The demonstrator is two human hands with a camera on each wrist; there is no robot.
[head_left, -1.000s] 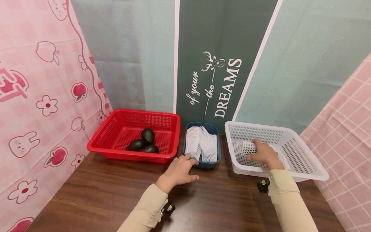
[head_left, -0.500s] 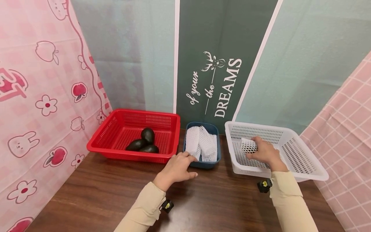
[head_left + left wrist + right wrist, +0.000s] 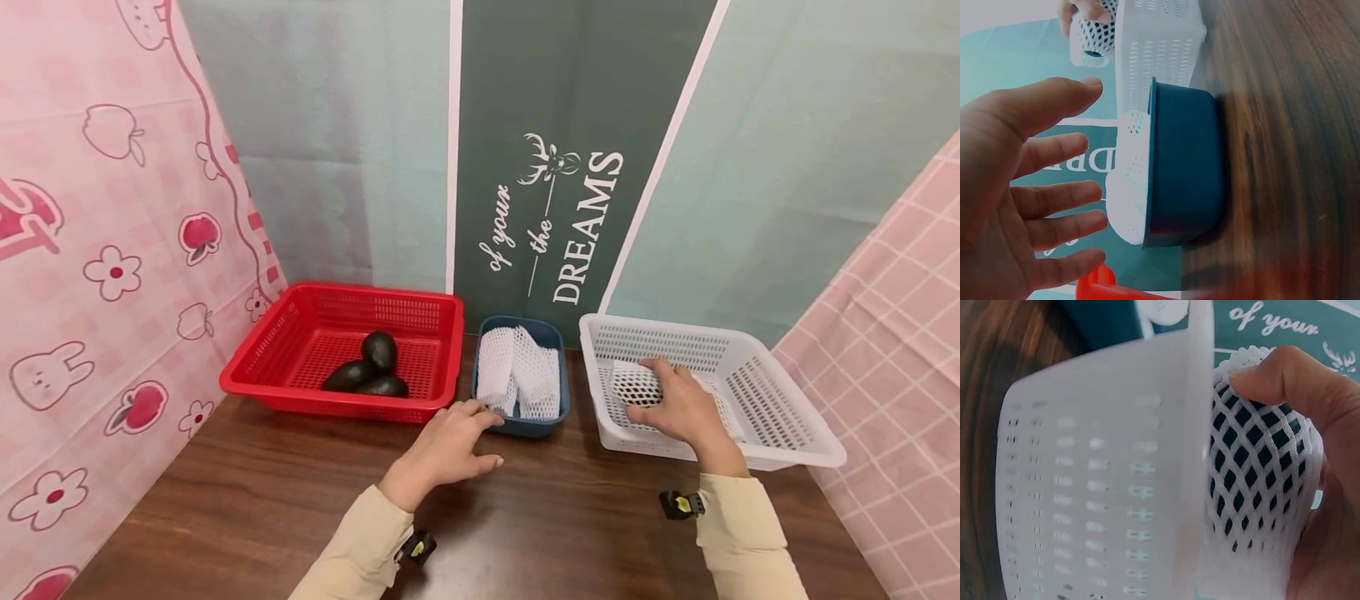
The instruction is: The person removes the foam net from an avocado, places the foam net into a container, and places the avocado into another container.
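My right hand (image 3: 682, 407) holds an avocado in a white foam net (image 3: 636, 385) inside the white basket (image 3: 798, 450). In the right wrist view, thumb and fingers curl round the netted avocado (image 3: 1257, 462), its dark skin showing through the mesh. More white netting (image 3: 723, 408) lies behind that hand, mostly hidden. My left hand (image 3: 442, 443) hovers at the near edge of the blue bin (image 3: 532, 427), which contains several white foam nets (image 3: 534, 371). Nothing is in the left hand (image 3: 1029, 187); its fingers are spread and nearly straight in the left wrist view.
A red basket (image 3: 330, 402) with three dark avocados (image 3: 380, 353) stands on the left. All the containers sit in a row on a brown wooden table (image 3: 540, 525), against a green curtain (image 3: 525, 83). Pink patterned cloths hang on both sides.
My left hand has drawn back slightly toward the left and nearer to me. The right hand has shifted the netted avocado a little leftward within the white basket.
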